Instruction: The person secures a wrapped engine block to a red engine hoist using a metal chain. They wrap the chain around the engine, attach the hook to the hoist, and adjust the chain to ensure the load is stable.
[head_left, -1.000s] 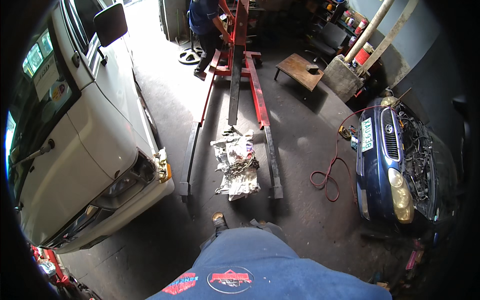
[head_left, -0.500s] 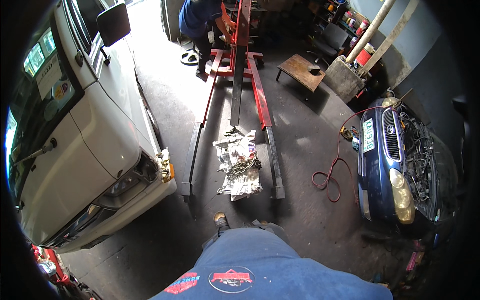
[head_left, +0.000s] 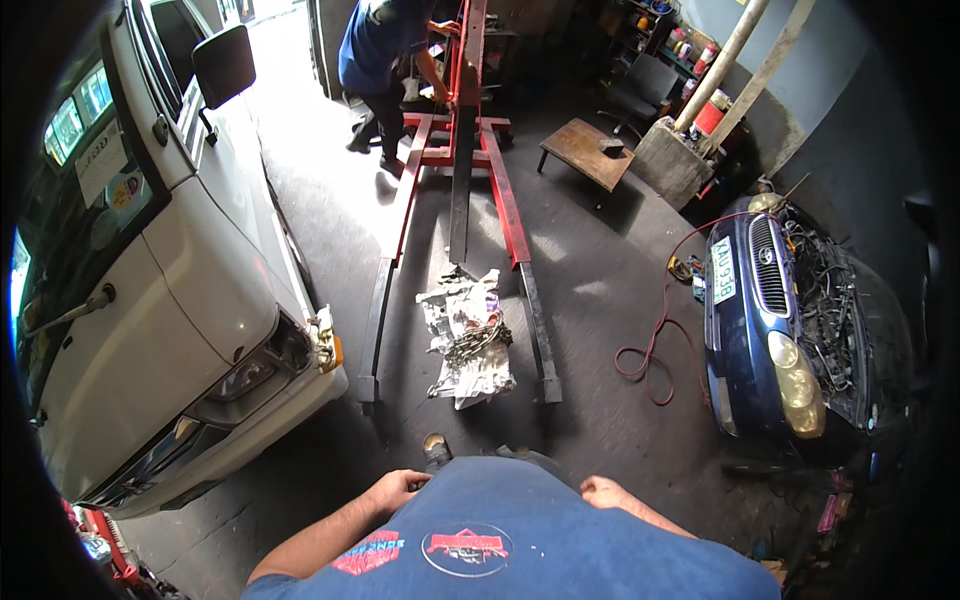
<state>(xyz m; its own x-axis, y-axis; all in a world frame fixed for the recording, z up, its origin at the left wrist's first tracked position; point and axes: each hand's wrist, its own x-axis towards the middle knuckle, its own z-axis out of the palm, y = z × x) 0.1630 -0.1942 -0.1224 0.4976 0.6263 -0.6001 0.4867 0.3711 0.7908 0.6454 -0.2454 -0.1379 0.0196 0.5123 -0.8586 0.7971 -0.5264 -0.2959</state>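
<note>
The person's bare left hand (head_left: pixel 396 491) and bare right hand (head_left: pixel 606 492) are resting at the two sides of the blue cloth shirt (head_left: pixel 540 510), their fingers curling loosely and partly hidden, so whether they are gripping anything cannot be told. The silvery, irregular metal casting (head_left: pixel 478 378) is lying well ahead of the fingers, apart from both hands, on the dark grey floor (head_left: pixel 620 440). A dull metal chain (head_left: pixel 478 342) is crossing its middle, while the red-and-black steel hoist's legs (head_left: pixel 508 205) are flanking it.
</note>
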